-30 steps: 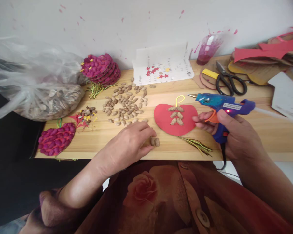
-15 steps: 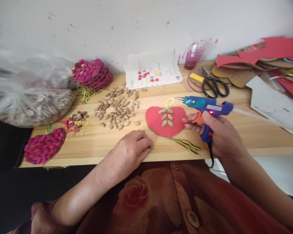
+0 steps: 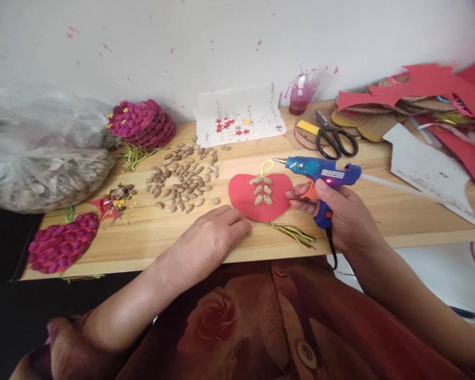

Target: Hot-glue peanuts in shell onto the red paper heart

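Observation:
My right hand (image 3: 342, 214) is closed round a blue glue gun (image 3: 316, 169) with an orange trigger and a lit red light. Its metal nozzle points left, above the yellow loop (image 3: 267, 168) of a red heart-shaped cutout (image 3: 239, 195). Peanuts (image 3: 263, 189) in their shells sit in paired rows on the cutout, and a green and black tassel (image 3: 295, 234) hangs from its lower edge. The fingertips of my right hand are at the cutout's right edge. My left hand (image 3: 217, 232) lies curled at its lower left edge; what its fingers hold, if anything, is hidden.
Loose peanuts (image 3: 182, 182) spread left of the cutout. Behind them are stacked purple ornaments (image 3: 142, 124) and paper with small stars (image 3: 241, 113). Scissors (image 3: 334, 138), a stained cup (image 3: 302, 95) and red scraps (image 3: 411, 89) stand right. A plastic bag (image 3: 43, 163) bulges at left.
My left hand has shifted right, up to the cutout's lower left edge. The view has turned slightly right. My right hand keeps the glue gun in nearly the same place over the table.

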`<state>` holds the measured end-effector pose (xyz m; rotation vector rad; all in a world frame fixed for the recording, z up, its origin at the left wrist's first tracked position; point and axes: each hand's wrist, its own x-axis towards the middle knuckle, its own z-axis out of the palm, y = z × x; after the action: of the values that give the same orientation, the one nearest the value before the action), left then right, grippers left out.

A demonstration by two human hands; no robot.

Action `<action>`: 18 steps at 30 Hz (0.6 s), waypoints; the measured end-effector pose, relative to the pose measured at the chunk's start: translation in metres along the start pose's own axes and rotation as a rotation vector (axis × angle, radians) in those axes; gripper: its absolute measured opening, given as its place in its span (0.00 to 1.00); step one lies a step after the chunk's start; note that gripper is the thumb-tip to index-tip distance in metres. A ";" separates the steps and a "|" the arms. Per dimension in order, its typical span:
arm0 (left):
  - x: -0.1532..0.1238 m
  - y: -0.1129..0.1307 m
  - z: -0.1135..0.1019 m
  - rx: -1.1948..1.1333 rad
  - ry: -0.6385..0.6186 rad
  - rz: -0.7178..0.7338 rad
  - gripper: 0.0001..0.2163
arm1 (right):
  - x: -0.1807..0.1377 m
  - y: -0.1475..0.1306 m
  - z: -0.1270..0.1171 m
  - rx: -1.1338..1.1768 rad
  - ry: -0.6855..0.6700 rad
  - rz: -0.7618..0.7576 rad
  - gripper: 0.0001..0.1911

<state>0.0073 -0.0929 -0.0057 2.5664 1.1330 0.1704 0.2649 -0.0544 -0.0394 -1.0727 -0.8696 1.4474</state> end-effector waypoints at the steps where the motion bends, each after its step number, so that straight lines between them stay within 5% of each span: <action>1: 0.002 0.000 -0.003 0.029 -0.024 0.026 0.09 | 0.000 0.000 0.000 0.003 -0.002 -0.002 0.12; 18: 0.071 -0.016 -0.013 0.047 -0.006 0.277 0.09 | 0.000 0.002 -0.002 0.023 -0.018 0.005 0.12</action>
<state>0.0411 -0.0273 -0.0006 2.7544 0.7831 0.2026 0.2662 -0.0549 -0.0417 -1.0471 -0.8621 1.4705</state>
